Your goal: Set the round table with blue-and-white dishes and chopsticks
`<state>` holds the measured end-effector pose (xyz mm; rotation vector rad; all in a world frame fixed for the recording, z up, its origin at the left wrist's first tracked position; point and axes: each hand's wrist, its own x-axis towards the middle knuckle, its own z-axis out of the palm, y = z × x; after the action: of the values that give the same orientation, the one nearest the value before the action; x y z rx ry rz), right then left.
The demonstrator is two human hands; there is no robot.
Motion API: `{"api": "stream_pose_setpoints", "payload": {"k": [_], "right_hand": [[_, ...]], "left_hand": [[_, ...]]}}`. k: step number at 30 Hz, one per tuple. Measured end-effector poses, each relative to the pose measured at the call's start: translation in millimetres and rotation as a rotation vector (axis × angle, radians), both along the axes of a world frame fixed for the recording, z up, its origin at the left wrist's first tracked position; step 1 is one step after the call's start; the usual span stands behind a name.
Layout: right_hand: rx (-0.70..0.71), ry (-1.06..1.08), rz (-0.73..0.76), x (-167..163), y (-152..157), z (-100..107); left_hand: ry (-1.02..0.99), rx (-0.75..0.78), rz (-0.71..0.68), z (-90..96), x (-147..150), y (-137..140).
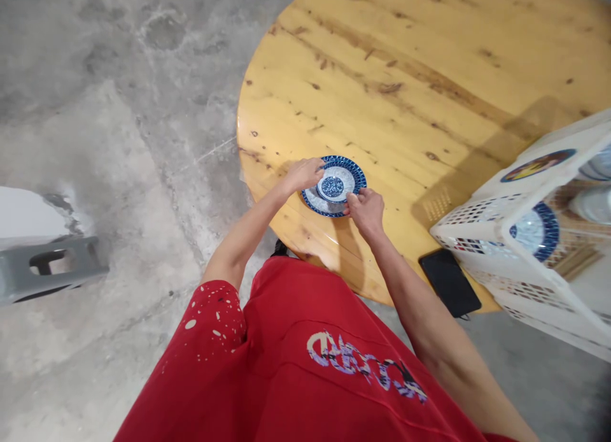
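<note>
Left hand (306,173): at bowl's (333,186) edge; I can't tell its grip.
Right hand (366,209): pinching bowl's rim.
Blue-rimmed plate (357,172): underneath.

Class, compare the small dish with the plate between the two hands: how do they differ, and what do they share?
Size: the small dish is narrower; the plate is wider.
Pattern: the small dish has its dark blue in a round central patch, while the plate has a broad blue band around its rim.
Position: the small dish is over the plate, hiding its middle.
Shared: both are round, blue and white.
</note>
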<state>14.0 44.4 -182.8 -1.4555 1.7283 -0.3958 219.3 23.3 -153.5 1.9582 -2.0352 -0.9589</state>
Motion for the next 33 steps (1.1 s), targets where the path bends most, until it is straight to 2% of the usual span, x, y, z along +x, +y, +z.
{"api": "stream_pose_setpoints", "payload": {"k": [4,8,13,16,19,22,25,29,33], "right_hand": [[-0.014,-0.056,-0.038,-10.3,8.1,14.0],[-0.06,-0.148,-0.151,-37.5,23.5,25.2],[-0.09,-0.266,-0.304,-72.3,52.0,19.3],[-0.061,-0.322,-0.366,-81.1,68.7,14.5],[-0.032,-0.356,-0.397,-82.8,80.6,16.7],[-0.012,-0.368,-0.386,-84.2,86.0,24.5],[-0.001,-0.378,-0.367,-89.3,87.1,33.5],[-0.038,-0.41,-0.323,-104.2,87.8,49.6],[-0.118,-0.426,-0.225,-131.1,82.3,75.7]], "left_hand": [[-0.021,-0.074,0.071,15.6,9.2,6.7],[-0.023,-0.147,0.26,21.4,30.7,27.1],[0.129,-0.133,0.494,-5.1,44.9,61.5],[0.225,-0.135,0.556,-21.7,35.9,76.2],[0.28,-0.175,0.588,-24.6,21.6,85.2],[0.296,-0.245,0.625,-12.9,10.9,88.9],[0.302,-0.321,0.645,9.1,2.6,83.6],[0.341,-0.418,0.615,47.5,-20.2,63.7],[0.384,-0.458,0.519,79.9,-56.3,36.1]]}}
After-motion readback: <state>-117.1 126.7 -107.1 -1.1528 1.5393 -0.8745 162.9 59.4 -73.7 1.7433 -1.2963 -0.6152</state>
